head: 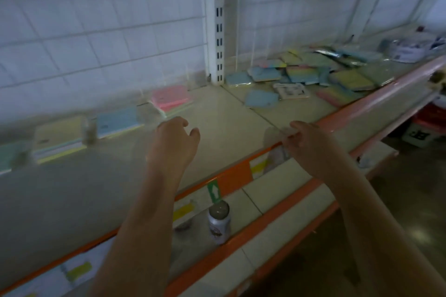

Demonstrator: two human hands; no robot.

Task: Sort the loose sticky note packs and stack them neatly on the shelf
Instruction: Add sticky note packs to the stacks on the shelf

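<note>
a jumble of loose sticky note packs [313,72] still covers the right bay of the shelf [217,113], while a pink stack [171,99], a blue stack [118,122] and a yellow stack [59,136] sit sorted along the left. the left hand [173,138] hovers empty, fingers loosely curled; the right hand [306,137] pinches the clear front rail [277,132]. most sorting appears undone.

The shelf [217,113] looks like painted metal, smooth and dully glossy, with a shiny orange plastic strip [237,177] along its front edge. Toward two o'clock the sticky note packs [301,72] are pastel paper in glossy clear wrap. The slotted upright [219,31] is white painted metal. At six o'clock a can [219,222] shows bare, shiny metal.
</note>
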